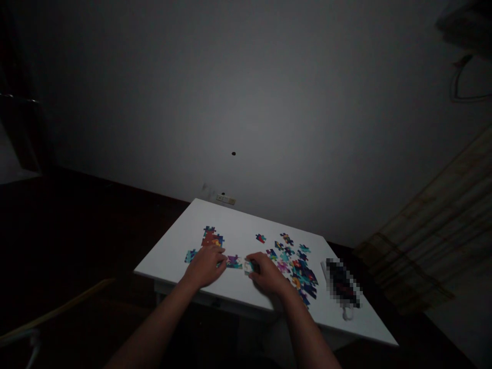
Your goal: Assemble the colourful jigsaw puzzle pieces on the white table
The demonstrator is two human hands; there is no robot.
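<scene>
On a white table, my left hand lies with curled fingers over a partly joined group of jigsaw puzzle pieces, its fingertips touching them. Brown and orange joined pieces show beyond this hand, and teal pieces to its left. A purple and teal section sits between my two hands. Just right of it, my right hand pinches a jigsaw puzzle piece between thumb and fingers. Part of that piece is hidden by the fingers.
Many loose puzzle pieces are spread right of my right hand, and a single piece lies farther back. A blurred-out dark object rests near the right end of the white table. A grey wall stands behind.
</scene>
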